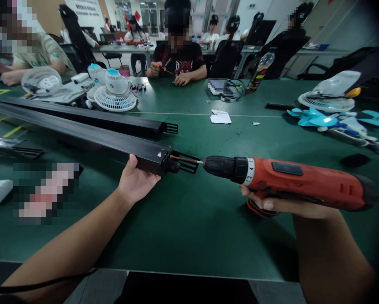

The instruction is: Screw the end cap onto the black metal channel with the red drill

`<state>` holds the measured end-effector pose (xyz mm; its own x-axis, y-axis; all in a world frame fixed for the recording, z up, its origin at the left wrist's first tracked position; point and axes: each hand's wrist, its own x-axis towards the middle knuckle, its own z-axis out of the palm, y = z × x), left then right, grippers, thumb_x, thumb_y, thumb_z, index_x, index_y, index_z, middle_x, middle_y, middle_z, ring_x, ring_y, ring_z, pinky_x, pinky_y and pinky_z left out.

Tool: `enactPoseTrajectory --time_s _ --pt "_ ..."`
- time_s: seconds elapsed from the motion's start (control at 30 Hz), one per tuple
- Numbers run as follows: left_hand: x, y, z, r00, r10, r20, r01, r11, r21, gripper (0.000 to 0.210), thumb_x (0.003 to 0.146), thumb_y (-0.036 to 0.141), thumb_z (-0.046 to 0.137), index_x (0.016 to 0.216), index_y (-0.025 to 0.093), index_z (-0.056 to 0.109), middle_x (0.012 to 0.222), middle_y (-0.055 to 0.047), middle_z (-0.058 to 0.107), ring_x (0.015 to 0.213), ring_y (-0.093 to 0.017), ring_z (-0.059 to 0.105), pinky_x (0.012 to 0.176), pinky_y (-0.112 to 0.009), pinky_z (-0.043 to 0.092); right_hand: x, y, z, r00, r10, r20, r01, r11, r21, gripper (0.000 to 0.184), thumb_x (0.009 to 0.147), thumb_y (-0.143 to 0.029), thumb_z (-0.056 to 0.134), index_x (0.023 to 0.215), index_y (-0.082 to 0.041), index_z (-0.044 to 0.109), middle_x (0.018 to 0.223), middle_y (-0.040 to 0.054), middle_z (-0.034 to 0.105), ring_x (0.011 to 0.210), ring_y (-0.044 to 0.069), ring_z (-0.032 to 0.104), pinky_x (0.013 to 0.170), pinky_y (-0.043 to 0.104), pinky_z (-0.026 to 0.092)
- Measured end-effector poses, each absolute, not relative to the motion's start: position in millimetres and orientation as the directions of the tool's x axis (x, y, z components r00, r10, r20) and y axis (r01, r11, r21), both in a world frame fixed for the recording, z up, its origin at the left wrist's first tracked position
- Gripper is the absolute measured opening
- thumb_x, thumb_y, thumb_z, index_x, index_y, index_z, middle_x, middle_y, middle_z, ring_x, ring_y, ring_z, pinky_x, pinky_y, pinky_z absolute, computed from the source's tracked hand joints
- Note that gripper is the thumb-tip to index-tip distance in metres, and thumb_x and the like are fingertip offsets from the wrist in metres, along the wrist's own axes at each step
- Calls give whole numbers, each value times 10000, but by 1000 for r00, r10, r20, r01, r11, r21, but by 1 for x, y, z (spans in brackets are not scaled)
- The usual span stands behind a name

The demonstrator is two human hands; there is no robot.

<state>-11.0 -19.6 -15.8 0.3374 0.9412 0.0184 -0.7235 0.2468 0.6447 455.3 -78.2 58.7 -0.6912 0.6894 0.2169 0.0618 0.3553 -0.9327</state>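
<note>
At end of black bar [91,133]: bit [186,159] applied, work seemed unfinished; left hand [138,182] gripped bar, right hand [289,207] red drill [306,180].

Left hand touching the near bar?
Touching. Head view: left hand cups the near bar close to its end, thumb against its side.

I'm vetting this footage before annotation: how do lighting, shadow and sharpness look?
In the head view, soft sheen along the long black rectangular bar; bright glint on the light-blue plastic fan blades; dim shadow on the green tabletop below the red-and-black power drill, whose rear end looks soft; darkness along the right edge; coarse pixel blocks covering faces.
</note>
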Motion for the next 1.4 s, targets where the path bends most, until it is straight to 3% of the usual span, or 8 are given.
enactPoseTrajectory --time_s 0.1,0.27,0.73,0.9,1.07,1.23,1.4 --pt "-9 -21 -13 319 948 9 -737 242 631 721 1000 642 1136 1563 271 883 1547 -97 957 1371 -308 948 1054 -363 807 453 -80 60 -671 706 228 59 357 -932 260 1237 -292 908 1495 -293 939 851 19 829 579 159 748 541 230 700" --pt "-8 -19 -14 300 954 -2 -752 238 615 683 1006 632 1129 1552 296 892 1511 -91 966 1335 -335 954 1022 -395 818 451 -83 61 -638 735 228 49 335 -941 232 1213 -279 933 1442 -302 964 1053 86 906 592 148 741 513 235 684" --pt "-9 -16 -20 326 944 50 -760 230 608 652 1060 670 1061 1578 307 901 1563 -92 965 1395 -345 959 1068 -400 838 453 -81 61 -663 732 155 50 250 -967 247 1229 -326 932 1472 -291 953 830 7 783 599 163 726 541 246 674" --pt "-9 -17 -20 310 950 38 -763 225 606 616 1074 660 1049 1567 320 904 1542 -79 973 1374 -337 963 1058 -401 836 451 -82 61 -648 735 200 61 312 -948 225 1204 -328 960 1425 -288 967 928 53 856 604 168 746 535 253 692" --pt "-5 -20 -16 275 961 19 -751 202 629 616 1048 680 1069 1497 288 913 1517 -81 972 1326 -324 964 1004 -381 831 451 -80 60 -648 730 217 49 324 -945 250 1220 -321 941 1468 -299 962 856 18 828 593 152 733 545 228 672" --pt "-6 -19 -18 257 966 -5 -745 201 636 647 1055 710 1049 1534 304 894 1546 -96 958 1438 -366 934 1019 -397 825 453 -81 60 -670 724 163 70 280 -957 266 1221 -367 944 1476 -292 958 865 34 836 603 163 742 540 231 675" --pt "-10 -17 -20 285 958 -2 -734 220 643 655 1063 716 1037 1553 311 881 1567 -106 949 1487 -386 918 1021 -402 826 449 -83 59 -631 746 211 40 302 -952 222 1212 -377 956 1432 -346 963 927 46 868 601 163 751 534 232 687"
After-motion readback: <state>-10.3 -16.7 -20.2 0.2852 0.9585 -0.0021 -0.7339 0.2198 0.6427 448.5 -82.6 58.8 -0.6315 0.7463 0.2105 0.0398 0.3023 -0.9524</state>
